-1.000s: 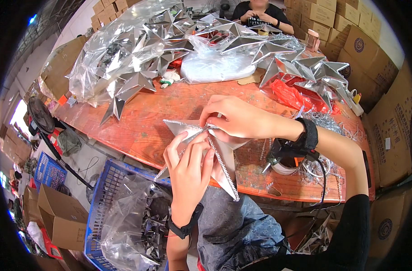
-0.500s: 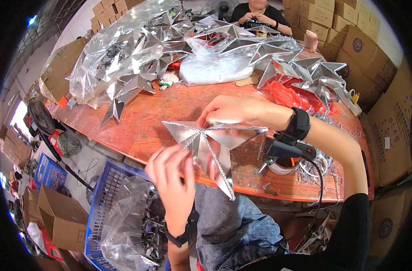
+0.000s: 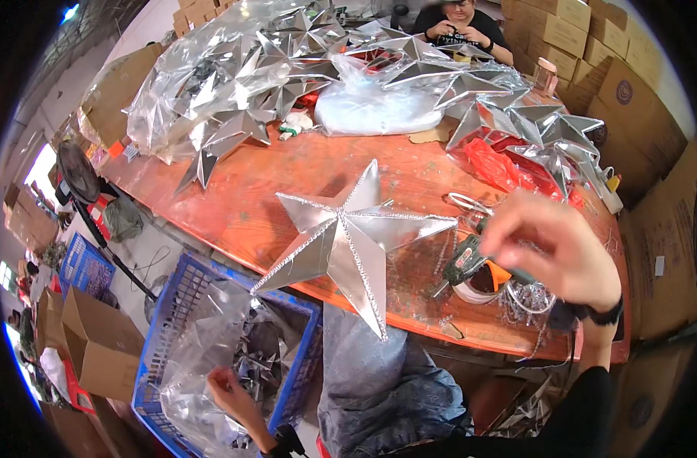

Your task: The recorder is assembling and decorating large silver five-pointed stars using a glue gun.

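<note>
A silver five-pointed star with glittery trim along its ridges lies on the near edge of the orange-red table, two of its points jutting past the edge. Neither hand touches it. To its right, my right hand, blurred by motion, hovers with fingers loosely bent and nothing visible in them. Just left of those fingers a dark glue gun rests against a white roll. My left hand is down over the blue plastic basket, beside clear plastic bags and silver pieces; its fingers are mostly hidden.
Finished-looking silver stars and clear plastic wrap cover the table's far side, around a white bag. Red plastic lies at right. Loose silver trim surrounds the roll. A person sits opposite. Cartons stack at right; a fan stands left.
Both hands have let go of the star, which now lies on the table. My left hand has dropped to the basket; my right has moved right, towards the glue gun.
</note>
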Demonstrator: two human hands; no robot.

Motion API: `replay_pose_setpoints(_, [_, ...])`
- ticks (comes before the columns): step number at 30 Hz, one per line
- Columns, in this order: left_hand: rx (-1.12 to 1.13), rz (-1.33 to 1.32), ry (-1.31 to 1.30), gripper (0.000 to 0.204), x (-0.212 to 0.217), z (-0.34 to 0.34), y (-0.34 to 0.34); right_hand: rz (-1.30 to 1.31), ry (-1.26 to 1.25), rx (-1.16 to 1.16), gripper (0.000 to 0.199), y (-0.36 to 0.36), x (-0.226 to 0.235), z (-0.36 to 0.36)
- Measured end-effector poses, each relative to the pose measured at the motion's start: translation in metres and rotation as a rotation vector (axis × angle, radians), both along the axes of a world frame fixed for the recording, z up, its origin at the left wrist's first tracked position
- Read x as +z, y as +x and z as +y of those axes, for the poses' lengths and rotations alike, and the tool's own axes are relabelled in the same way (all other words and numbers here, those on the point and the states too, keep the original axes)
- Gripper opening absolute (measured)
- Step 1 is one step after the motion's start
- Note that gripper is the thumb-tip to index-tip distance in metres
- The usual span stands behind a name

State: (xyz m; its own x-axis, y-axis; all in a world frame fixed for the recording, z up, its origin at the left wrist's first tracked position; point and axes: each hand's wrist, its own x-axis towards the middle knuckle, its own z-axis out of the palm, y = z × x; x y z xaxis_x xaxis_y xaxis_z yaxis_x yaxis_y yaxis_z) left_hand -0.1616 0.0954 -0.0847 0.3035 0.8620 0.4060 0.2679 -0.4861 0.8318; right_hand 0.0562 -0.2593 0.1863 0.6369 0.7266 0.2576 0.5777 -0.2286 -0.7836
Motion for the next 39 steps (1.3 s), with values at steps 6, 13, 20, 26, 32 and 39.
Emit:
replay_pose_setpoints(6, [-0.140, -0.016, 0.010, 0.004, 0.028, -0.020, 0.029, 0.177, -0.078, 0.281, 0.010, -0.029, -0.004, -0.024])
replay_pose_setpoints(13, [-0.599, -0.067, -0.018, 0.016, 0.059, -0.111, 0.099, 0.275, 0.031, 0.230, 0.025, -0.047, -0.001, -0.034])
replay_pose_setpoints(20, [-0.644, 0.103, -0.047, 0.015, 0.046, -0.132, 0.081, 0.022, -0.076, 0.549, 0.027, -0.042, 0.006, -0.040])
replay_pose_setpoints(26, [-0.400, -0.237, 0.058, 0.012, 0.077, -0.110, 0.062, 0.027, -0.037, 0.577, 0.040, -0.042, -0.006, -0.046])
replay_pose_setpoints(32, [-0.980, -0.544, 0.287, 0.012, 0.152, -0.144, 0.036, 0.200, -0.105, 0.853, 0.051, -0.038, -0.033, -0.023])
replay_pose_setpoints(39, [-1.724, -0.040, -0.085, 0.008, 0.147, -0.190, 0.059, 0.255, 0.013, 1.281, 0.035, -0.051, -0.015, -0.014])
